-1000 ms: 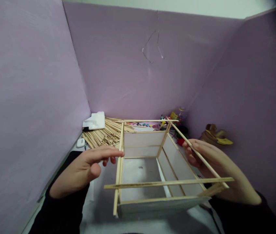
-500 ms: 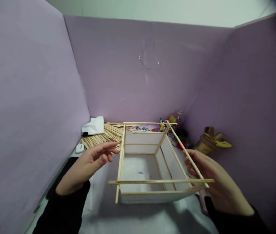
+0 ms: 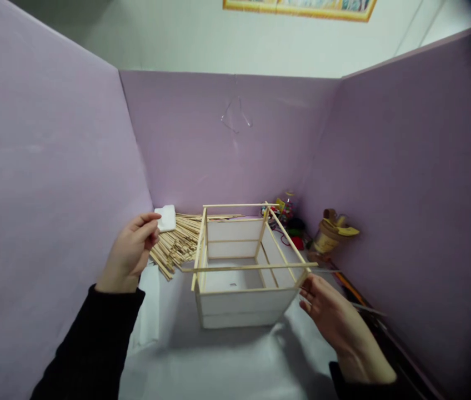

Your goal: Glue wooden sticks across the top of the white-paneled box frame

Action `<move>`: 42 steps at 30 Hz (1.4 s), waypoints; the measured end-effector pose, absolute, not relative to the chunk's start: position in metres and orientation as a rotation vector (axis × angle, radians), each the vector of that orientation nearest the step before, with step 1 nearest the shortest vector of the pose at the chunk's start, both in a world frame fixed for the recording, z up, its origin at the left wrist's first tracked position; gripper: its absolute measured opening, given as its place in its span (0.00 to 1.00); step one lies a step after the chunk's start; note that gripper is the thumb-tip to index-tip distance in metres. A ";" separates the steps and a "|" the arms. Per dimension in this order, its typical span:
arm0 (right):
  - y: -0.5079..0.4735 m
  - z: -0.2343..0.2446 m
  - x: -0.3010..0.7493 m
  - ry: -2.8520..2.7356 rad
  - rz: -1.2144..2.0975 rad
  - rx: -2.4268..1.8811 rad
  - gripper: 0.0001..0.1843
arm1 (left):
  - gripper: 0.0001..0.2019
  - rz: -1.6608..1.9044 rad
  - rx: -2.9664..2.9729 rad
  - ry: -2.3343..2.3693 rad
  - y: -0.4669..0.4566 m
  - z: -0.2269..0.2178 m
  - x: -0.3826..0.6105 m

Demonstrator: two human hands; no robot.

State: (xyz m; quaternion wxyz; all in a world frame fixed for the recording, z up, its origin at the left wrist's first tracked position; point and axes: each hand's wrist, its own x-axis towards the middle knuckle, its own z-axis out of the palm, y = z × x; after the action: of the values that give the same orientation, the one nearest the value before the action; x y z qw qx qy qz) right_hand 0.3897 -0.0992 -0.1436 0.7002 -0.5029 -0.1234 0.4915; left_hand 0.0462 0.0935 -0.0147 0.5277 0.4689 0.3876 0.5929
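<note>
An open box frame (image 3: 241, 303) of thin wooden sticks and white panels stands on the white table. My right hand (image 3: 330, 314) touches its near right corner, fingers curled at the top stick there. My left hand (image 3: 132, 251) hovers left of the frame, apart from it, with fingers loosely bent and nothing visible in them. It is over the near edge of a heap of wooden sticks (image 3: 177, 241). Both sleeves are black.
Purple partition walls (image 3: 44, 183) close in the left, back and right. A white foam piece (image 3: 165, 218) lies behind the sticks. Small coloured items (image 3: 284, 208) and a tan roll with a yellow object (image 3: 331, 232) sit at the back right. White paper (image 3: 148, 311) lies near left.
The view has pulled back and risen. My left hand has left the frame's left rail and moved left to the sticks. My right hand slid from the right rail to the near corner.
</note>
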 end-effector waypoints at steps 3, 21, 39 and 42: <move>-0.103 -0.145 0.374 -0.340 1.067 -1.143 0.20 | 0.16 1.364 1.083 0.941 0.089 -0.032 0.047; -0.120 -0.268 0.327 -0.820 0.626 -1.310 0.33 | 0.21 1.501 1.619 1.115 -0.038 -0.211 0.089; -0.119 -0.266 0.335 -0.894 0.653 -1.327 0.20 | 0.14 1.081 1.891 1.306 -0.029 -0.223 0.073; -0.120 -0.266 0.334 -0.901 0.665 -1.325 0.19 | 0.12 1.084 1.898 1.309 -0.030 -0.222 0.073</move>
State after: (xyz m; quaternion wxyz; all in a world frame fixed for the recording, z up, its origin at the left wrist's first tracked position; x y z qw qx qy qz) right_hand 0.3343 -0.1202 -0.2662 0.6468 -0.5826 -0.3961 0.2922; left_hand 0.0731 -0.0299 -0.2224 0.2929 0.7124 0.4912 0.4068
